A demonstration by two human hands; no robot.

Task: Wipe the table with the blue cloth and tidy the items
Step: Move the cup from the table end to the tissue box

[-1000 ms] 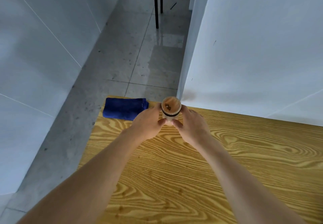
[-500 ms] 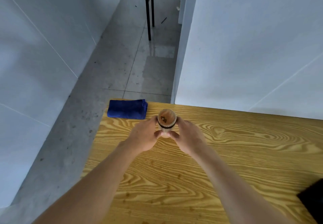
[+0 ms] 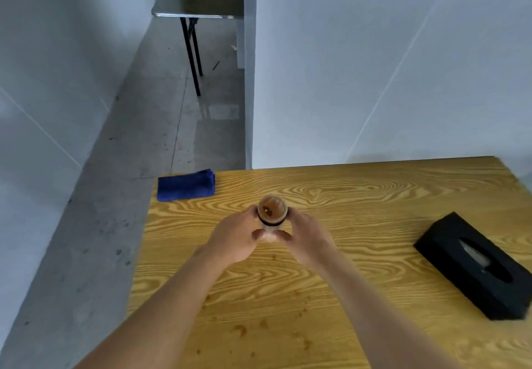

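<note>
While both the left hand (image 3: 236, 239) and right hand (image 3: 308, 237) clasp the jar (image 3: 272, 215), the blue cloth (image 3: 186, 185) lies folded beyond, leftward.

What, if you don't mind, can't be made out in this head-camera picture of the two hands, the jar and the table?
- Jar: its lower body and base are covered by the left hand and right hand; whether it rests on the table can't be told.
- Jar's dark contents: too small to identify.
- Black tissue box: its right end is cut off by the picture's edge.
</note>
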